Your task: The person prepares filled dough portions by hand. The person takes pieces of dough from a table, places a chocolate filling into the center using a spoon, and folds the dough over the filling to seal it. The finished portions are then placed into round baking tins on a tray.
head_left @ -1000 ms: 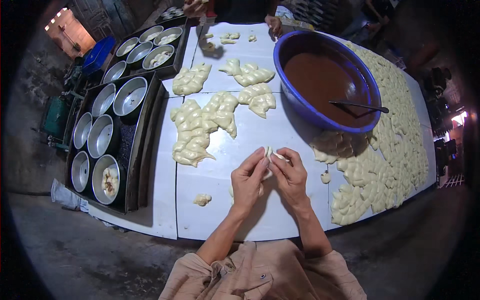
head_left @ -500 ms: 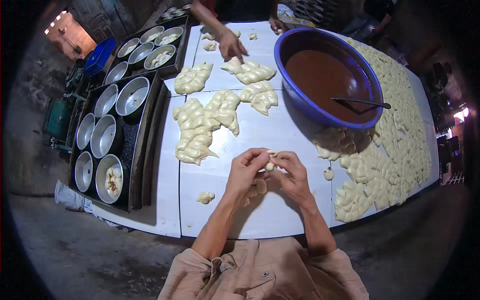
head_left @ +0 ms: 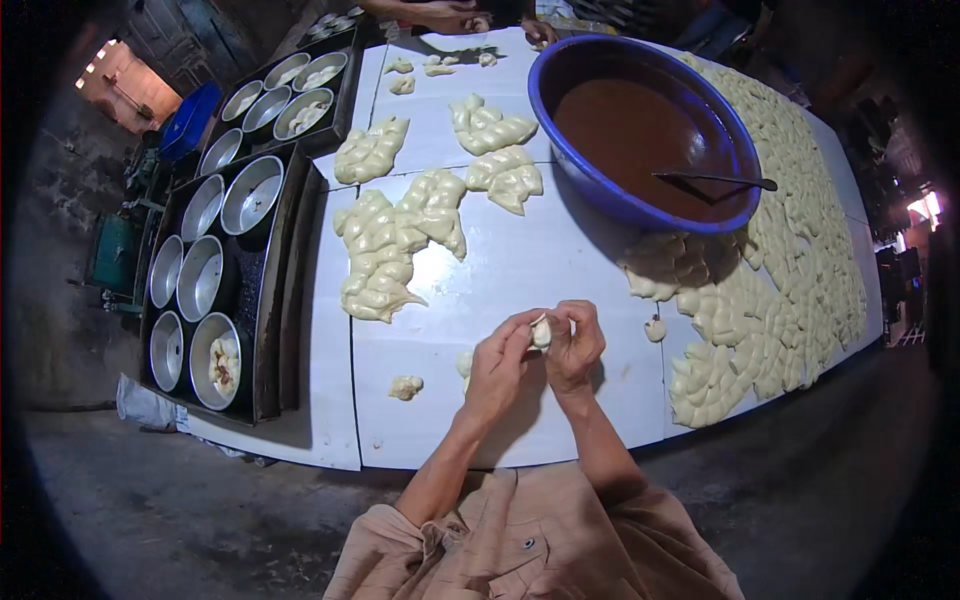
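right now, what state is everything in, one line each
left hand: pinching a small dough piece
right hand: fingers closed at the same piece
blue basin: uncovered, holding brown mixture
dark utensil: leaning in the basin
front tin: uncovered, dough and brown bits inside
left dough slabs: separated, lumpy
right dough sheet: spread out, lumpy
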Action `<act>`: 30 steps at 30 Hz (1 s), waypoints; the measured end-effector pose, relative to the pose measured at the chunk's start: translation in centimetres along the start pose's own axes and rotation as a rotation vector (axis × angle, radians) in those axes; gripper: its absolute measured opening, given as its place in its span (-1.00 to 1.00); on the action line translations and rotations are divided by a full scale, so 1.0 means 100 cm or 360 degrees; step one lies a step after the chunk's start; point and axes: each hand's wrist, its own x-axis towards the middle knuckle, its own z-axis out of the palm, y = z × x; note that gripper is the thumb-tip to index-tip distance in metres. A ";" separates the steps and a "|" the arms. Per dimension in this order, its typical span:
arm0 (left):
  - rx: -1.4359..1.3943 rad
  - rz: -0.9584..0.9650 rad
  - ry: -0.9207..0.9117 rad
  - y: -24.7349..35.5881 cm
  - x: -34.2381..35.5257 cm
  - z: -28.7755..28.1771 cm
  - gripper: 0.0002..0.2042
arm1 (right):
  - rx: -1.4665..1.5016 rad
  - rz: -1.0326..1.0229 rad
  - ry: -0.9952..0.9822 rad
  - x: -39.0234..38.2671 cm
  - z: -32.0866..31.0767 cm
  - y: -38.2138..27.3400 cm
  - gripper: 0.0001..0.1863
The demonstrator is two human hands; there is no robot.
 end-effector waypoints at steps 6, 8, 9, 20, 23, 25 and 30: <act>0.0143 -0.0014 0.0052 0.008 -0.001 -0.006 -0.76 | 0.0078 0.0308 -0.0092 0.011 -0.006 -0.017 -0.68; 0.0135 -0.0047 0.0086 0.002 -0.002 -0.008 -0.75 | 0.0197 0.0626 -0.0200 0.009 -0.006 -0.014 -0.62; 0.0085 -0.0055 0.0157 -0.002 -0.004 -0.007 -0.78 | 0.0195 0.0634 -0.0204 0.010 -0.006 -0.015 -0.62; 0.0450 -0.0103 0.0188 -0.007 -0.037 -0.032 -0.80 | 0.0321 0.0754 -0.0953 -0.017 -0.053 -0.062 -0.71; 0.0460 -0.0097 0.0101 -0.020 -0.054 -0.034 -0.76 | 0.0603 0.1082 -0.0924 -0.045 -0.067 -0.047 -0.66; 0.0401 -0.0139 0.0330 -0.009 -0.065 -0.027 -0.65 | 0.0642 0.1212 -0.0982 -0.048 -0.068 -0.042 -0.59; 0.1265 -0.0058 0.0448 0.006 -0.082 -0.065 -0.43 | 0.0613 0.1672 -0.0963 -0.044 -0.058 -0.035 -0.52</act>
